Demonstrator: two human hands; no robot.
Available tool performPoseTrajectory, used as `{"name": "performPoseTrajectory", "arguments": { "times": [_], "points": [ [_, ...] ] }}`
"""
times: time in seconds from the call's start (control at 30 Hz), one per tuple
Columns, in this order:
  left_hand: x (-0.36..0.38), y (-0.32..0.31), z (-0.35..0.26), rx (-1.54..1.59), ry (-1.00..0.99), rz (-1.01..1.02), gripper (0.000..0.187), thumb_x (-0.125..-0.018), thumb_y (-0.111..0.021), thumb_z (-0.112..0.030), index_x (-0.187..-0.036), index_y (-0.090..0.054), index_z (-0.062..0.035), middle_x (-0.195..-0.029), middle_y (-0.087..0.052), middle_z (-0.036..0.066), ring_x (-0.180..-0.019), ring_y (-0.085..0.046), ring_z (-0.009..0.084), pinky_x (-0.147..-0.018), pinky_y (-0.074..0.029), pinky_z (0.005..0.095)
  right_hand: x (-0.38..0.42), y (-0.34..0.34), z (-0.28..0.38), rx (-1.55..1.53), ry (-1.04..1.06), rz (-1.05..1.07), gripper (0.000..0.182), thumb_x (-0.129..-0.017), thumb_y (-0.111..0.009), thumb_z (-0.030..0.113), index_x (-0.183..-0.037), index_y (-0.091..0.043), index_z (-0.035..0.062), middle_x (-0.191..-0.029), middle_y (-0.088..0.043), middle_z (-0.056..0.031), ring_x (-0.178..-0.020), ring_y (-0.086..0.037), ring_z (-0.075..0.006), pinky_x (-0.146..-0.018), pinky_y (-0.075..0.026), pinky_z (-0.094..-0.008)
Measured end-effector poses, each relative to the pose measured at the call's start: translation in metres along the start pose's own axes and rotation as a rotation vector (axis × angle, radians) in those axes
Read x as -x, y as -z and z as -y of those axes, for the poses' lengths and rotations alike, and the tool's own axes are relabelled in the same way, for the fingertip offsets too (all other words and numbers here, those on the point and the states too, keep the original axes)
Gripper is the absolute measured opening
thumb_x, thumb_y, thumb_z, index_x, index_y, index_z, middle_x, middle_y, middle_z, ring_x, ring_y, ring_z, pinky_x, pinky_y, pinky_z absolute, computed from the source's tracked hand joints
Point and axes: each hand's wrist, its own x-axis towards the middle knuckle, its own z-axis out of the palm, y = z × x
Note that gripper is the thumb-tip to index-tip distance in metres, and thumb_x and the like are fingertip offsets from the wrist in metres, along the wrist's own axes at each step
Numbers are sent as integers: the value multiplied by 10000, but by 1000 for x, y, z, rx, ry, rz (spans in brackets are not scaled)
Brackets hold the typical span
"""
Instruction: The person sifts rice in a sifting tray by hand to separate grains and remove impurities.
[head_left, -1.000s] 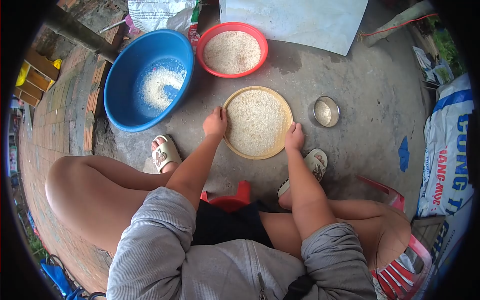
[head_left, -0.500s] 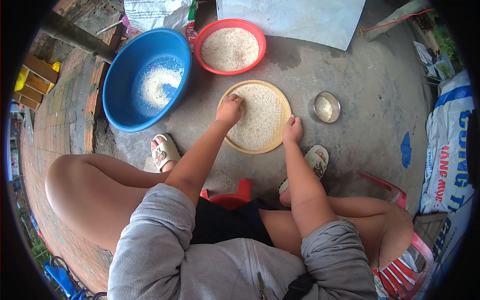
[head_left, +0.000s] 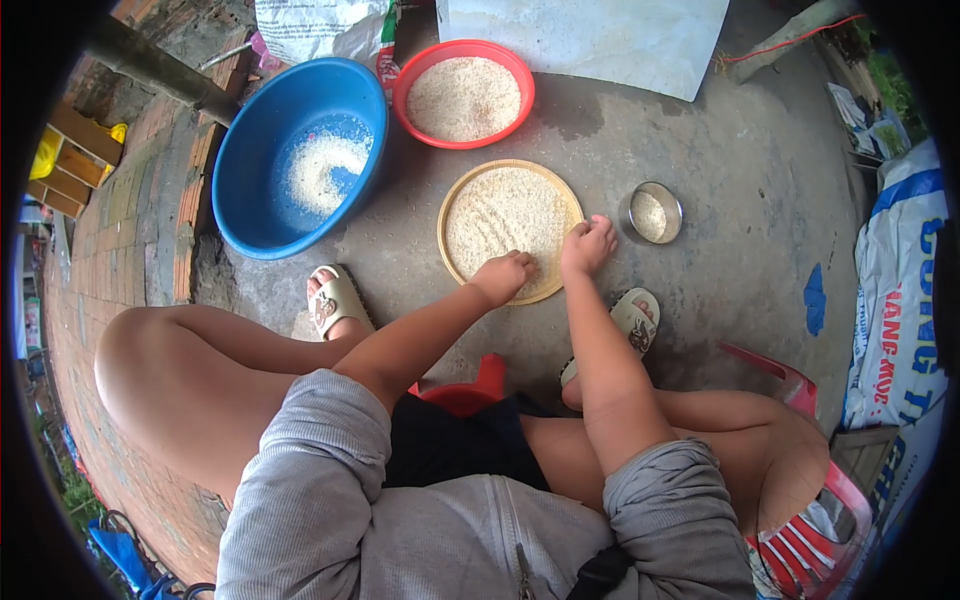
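Observation:
A round woven tray [head_left: 455, 187] lies on the concrete floor with a layer of pale rice grains [head_left: 510, 205] marked by finger furrows. My left hand [head_left: 507, 275] rests on the rice at the tray's near edge, its fingers curled; whether grains are between them is hidden. At the tray's right rim is my right hand [head_left: 589, 244], fingers bent; its grip on the rim is unclear. Just right of that hand stands a small metal bowl [head_left: 670, 225] with some grains inside.
A large blue basin [head_left: 255, 150] with some white rice tilts at the upper left. Beside it, a red basin [head_left: 527, 90] is full of grain. My sandalled feet flank the tray's near side. Printed sacks [head_left: 900, 300] stand at the right.
My left hand has moved from the tray's left side down to its near edge, and furrows now show in the rice. My right hand has shifted slightly up, its fingers turned more to the right.

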Motion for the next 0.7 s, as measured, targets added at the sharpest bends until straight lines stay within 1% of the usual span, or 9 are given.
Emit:
{"name": "performPoseTrajectory", "arguments": {
  "times": [0.13, 0.23, 0.27, 0.33, 0.4, 0.47, 0.5, 0.63, 0.7],
  "points": [
    [-6, -7, 9, 142, 9, -101, 179, -746, -571, -50, -917, -623, -60, -874, -585, 113, -843, -612, 284, -726, -521, 385, -9, -21, 5, -353, -147, 160, 178, -858, -523, 133, -990, -550, 17, -988, -593, -184, -907, -577, -308, -794, -451, -409],
    [-22, 22, 16, 270, 102, -204, 149, -736, -601, -46, -875, -652, -61, -811, -598, 114, -783, -622, 275, -705, -515, 373, -10, -27, 15, -834, -521, 659, 198, -929, -494, 203, -954, -555, 16, -956, -634, -123, -905, -585, -185, -737, -481, -331],
    [-28, 38, 16, 359, 152, -316, 135, -731, -623, -48, -858, -665, -61, -786, -606, 114, -749, -626, 269, -697, -512, 363, -10, -21, 26, -836, -523, 658, 198, -929, -494, 203, -954, -555, 16, -956, -634, -123, -905, -585, -185, -737, -481, -331],
    [-39, 64, 17, 550, 111, -326, 162, -719, -663, -64, -881, -677, -64, -813, -630, 113, -734, -635, 247, -690, -506, 337, -10, -15, 44, -1316, -995, 1052, 204, -932, -494, 223, -923, -582, 39, -806, -608, -45, -821, -576, -145, -737, -488, -280],
    [-48, 85, 23, 542, 86, -204, 179, -725, -671, -78, -903, -682, -67, -841, -648, 119, -756, -645, 236, -704, -508, 330, -9, -9, 54, -1301, -1135, 988, 213, -945, -470, 222, -946, -572, 35, -883, -594, -29, -858, -564, -138, -786, -494, -291],
    [-49, 100, 28, 501, 126, -360, 177, -747, -670, -92, -921, -680, -59, -901, -658, 129, -798, -648, 245, -731, -508, 340, -9, -12, 59, -1544, -1056, 969, 206, -954, -437, 185, -967, -551, 14, -976, -573, -64, -883, -564, -166, -837, -509, -316],
    [-47, 103, 33, 504, 250, -404, 160, -763, -661, -116, -908, -681, -50, -946, -642, 153, -811, -640, 281, -767, -506, 368, -10, -15, 60, -1515, -1172, 898, 241, -955, -427, 183, -1006, -530, -29, -1009, -555, -115, -910, -571, -203, -869, -517, -324],
    [-27, 77, 76, 436, 371, -290, 226, -795, -662, -162, -1002, -668, -72, -972, -646, 113, -916, -621, 267, -849, -482, 366, -16, -18, 50, -1497, -1130, 939, 330, -958, -378, 199, -1060, -514, -84, -987, -560, -167, -928, -584, -255, -849, -526, -333],
    [-12, 63, 81, 182, 373, -348, 297, -789, -670, -193, -1070, -644, -101, -1047, -625, 90, -1032, -575, 271, -920, -451, 376, -16, -20, 43, -1483, -1150, 904, 331, -958, -378, 200, -1059, -515, -84, -986, -565, -170, -928, -586, -257, -853, -525, -334]
  ]
}}
